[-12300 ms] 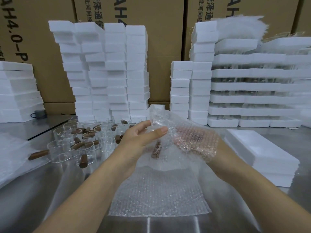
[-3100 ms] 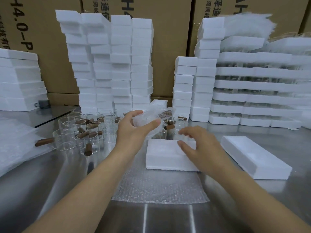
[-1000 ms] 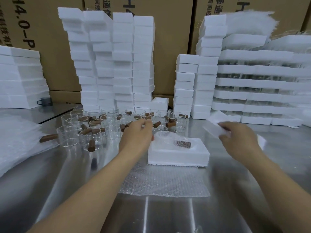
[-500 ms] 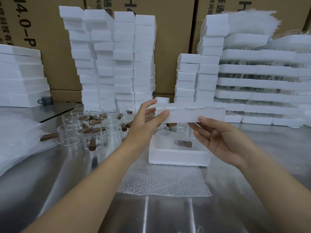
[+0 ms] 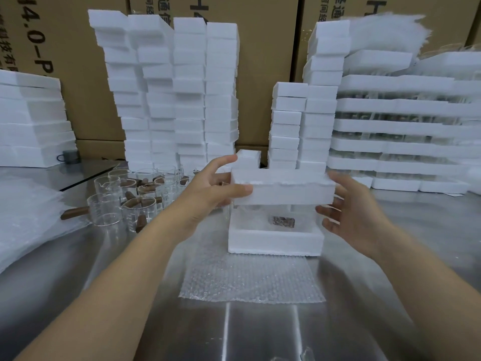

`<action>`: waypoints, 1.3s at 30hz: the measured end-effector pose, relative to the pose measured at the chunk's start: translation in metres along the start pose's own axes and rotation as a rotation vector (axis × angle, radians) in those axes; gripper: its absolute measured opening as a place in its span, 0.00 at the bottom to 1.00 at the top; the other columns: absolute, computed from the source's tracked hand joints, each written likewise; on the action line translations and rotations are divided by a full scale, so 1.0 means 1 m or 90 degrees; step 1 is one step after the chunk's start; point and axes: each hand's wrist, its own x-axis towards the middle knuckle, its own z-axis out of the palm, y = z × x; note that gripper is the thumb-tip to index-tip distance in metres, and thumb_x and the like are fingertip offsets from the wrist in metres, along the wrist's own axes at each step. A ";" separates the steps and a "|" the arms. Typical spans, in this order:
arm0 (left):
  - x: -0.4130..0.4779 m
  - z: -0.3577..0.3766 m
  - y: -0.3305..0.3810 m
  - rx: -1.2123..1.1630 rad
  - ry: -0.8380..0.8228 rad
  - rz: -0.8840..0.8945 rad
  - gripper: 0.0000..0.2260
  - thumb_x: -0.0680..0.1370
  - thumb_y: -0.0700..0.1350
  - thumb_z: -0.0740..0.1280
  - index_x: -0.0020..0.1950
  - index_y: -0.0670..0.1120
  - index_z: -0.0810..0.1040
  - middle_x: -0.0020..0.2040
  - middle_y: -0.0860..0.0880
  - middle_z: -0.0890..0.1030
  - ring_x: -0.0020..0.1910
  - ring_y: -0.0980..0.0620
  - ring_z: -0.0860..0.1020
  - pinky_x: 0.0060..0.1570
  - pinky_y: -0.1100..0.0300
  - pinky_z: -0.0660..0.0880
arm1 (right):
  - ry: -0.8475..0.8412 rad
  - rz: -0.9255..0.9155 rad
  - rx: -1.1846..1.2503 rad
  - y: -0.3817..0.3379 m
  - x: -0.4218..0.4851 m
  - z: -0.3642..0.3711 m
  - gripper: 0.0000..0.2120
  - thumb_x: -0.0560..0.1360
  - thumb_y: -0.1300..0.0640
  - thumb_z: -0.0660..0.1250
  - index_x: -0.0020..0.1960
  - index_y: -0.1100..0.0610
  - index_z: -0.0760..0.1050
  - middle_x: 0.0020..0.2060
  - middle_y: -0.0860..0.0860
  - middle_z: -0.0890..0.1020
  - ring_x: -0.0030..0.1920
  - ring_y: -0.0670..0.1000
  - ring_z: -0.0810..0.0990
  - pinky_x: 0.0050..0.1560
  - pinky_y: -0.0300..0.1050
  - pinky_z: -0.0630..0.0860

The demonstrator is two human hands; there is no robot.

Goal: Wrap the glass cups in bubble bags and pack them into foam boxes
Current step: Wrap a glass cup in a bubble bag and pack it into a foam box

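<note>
A white foam lid (image 5: pixel 283 192) hangs level just above an open foam box (image 5: pixel 275 241) in the middle of the steel table. My left hand (image 5: pixel 208 192) grips the lid's left end, thumb on the front face. At the lid's right end my right hand (image 5: pixel 351 209) holds it with fingers spread. Inside the box lies a bubble-wrapped glass cup (image 5: pixel 282 221); its brown handle shows through the wrap. A flat bubble bag (image 5: pixel 250 280) lies in front of the box.
Several bare glass cups with brown wooden handles (image 5: pixel 132 201) stand left of the box. More bubble bags (image 5: pixel 28 217) are heaped at far left. Tall stacks of foam boxes (image 5: pixel 177 89) and foam trays (image 5: pixel 395 131) line the back against cardboard cartons.
The lid has come down slightly and shifted over the box. My right hand has slid from under the lid to its right end.
</note>
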 end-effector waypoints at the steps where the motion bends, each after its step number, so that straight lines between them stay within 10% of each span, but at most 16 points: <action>1: 0.000 -0.002 0.000 0.006 -0.016 -0.013 0.36 0.64 0.55 0.84 0.71 0.67 0.77 0.60 0.60 0.86 0.64 0.50 0.84 0.70 0.47 0.77 | 0.004 -0.007 -0.015 0.001 0.001 -0.001 0.23 0.75 0.39 0.72 0.62 0.53 0.81 0.43 0.50 0.82 0.40 0.51 0.82 0.42 0.47 0.73; 6: -0.001 -0.006 -0.006 0.050 -0.059 -0.025 0.38 0.68 0.46 0.84 0.76 0.59 0.74 0.67 0.54 0.83 0.44 0.65 0.84 0.37 0.73 0.76 | 0.012 -0.009 -0.089 0.004 0.002 -0.002 0.18 0.68 0.42 0.72 0.53 0.51 0.79 0.37 0.49 0.81 0.34 0.49 0.79 0.39 0.46 0.71; 11: -0.001 -0.010 -0.009 0.102 -0.109 -0.082 0.38 0.73 0.43 0.81 0.79 0.60 0.71 0.68 0.63 0.81 0.67 0.62 0.79 0.57 0.66 0.76 | 0.026 0.022 -0.212 0.013 0.005 -0.003 0.17 0.68 0.41 0.69 0.48 0.52 0.79 0.35 0.50 0.79 0.32 0.49 0.77 0.41 0.47 0.74; 21: -0.001 -0.009 -0.014 0.122 -0.116 -0.139 0.38 0.74 0.45 0.80 0.81 0.61 0.70 0.69 0.61 0.82 0.71 0.57 0.77 0.75 0.47 0.73 | 0.029 0.028 -0.221 0.021 0.010 -0.001 0.22 0.69 0.45 0.68 0.60 0.53 0.82 0.46 0.53 0.80 0.43 0.54 0.80 0.52 0.57 0.84; 26: -0.002 -0.007 -0.014 0.093 -0.123 -0.153 0.36 0.76 0.46 0.78 0.81 0.62 0.69 0.72 0.61 0.78 0.66 0.58 0.81 0.63 0.55 0.81 | 0.007 0.029 -0.215 0.024 0.011 -0.002 0.28 0.64 0.44 0.68 0.61 0.55 0.81 0.43 0.50 0.84 0.43 0.53 0.82 0.63 0.57 0.81; 30: -0.001 -0.004 -0.013 0.004 -0.098 -0.192 0.34 0.75 0.58 0.77 0.79 0.65 0.71 0.72 0.59 0.79 0.70 0.53 0.78 0.64 0.49 0.80 | -0.022 0.024 -0.176 0.023 0.010 -0.003 0.18 0.73 0.48 0.68 0.59 0.54 0.82 0.39 0.49 0.86 0.36 0.50 0.84 0.42 0.48 0.82; 39: -0.002 -0.002 -0.014 -0.018 -0.100 -0.228 0.28 0.83 0.49 0.71 0.82 0.63 0.67 0.72 0.58 0.80 0.71 0.52 0.77 0.50 0.53 0.85 | -0.052 0.002 -0.170 0.026 0.012 -0.004 0.16 0.76 0.46 0.69 0.59 0.52 0.82 0.44 0.50 0.87 0.37 0.48 0.86 0.40 0.45 0.80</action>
